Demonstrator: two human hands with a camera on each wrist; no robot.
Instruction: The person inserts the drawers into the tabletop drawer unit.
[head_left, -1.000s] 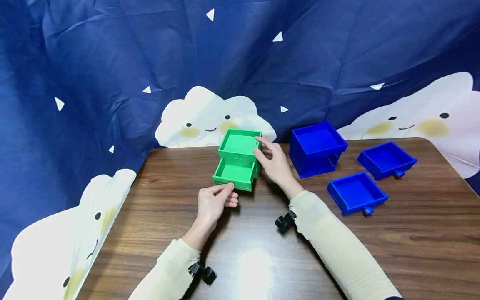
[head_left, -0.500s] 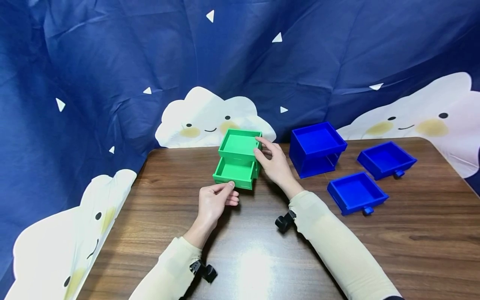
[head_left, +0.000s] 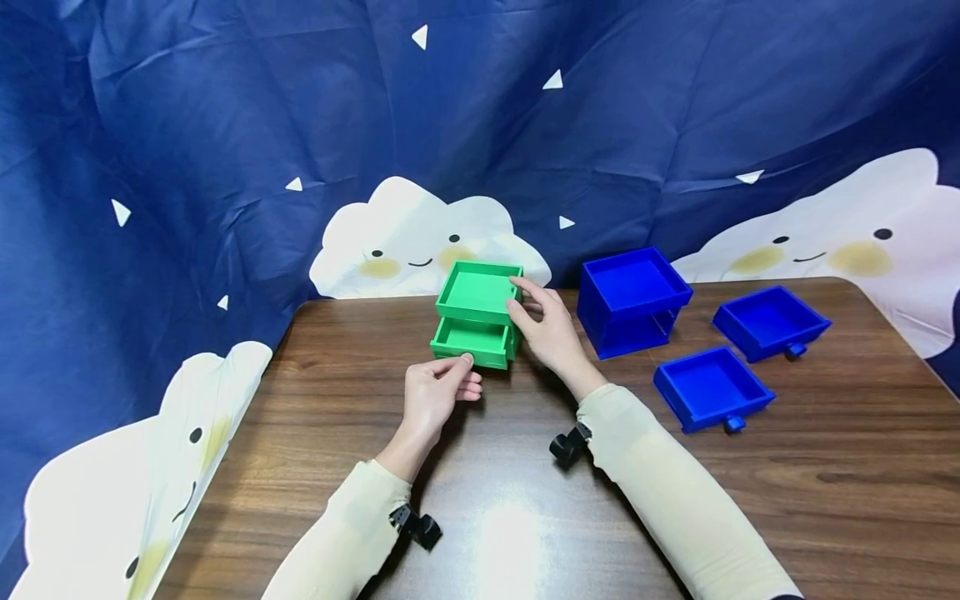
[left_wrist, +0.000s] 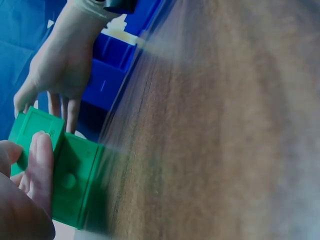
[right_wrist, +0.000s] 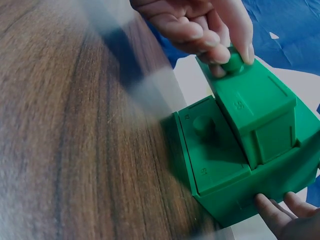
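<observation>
While the left hand (head_left: 435, 393) pinches the knob (right_wrist: 233, 63) of the jutting upper drawer (head_left: 470, 337) at six o'clock on the green cabinet (head_left: 477, 290), the right hand (head_left: 553, 332), spread, touches its three-o'clock side.

A green cabinet (head_left: 478, 292) stands upright, its upper drawer (right_wrist: 254, 99) partly out.

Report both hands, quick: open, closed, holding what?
Left hand: closed, holding the green drawer by its knob.
Right hand: open, touching the green cabinet.
</observation>
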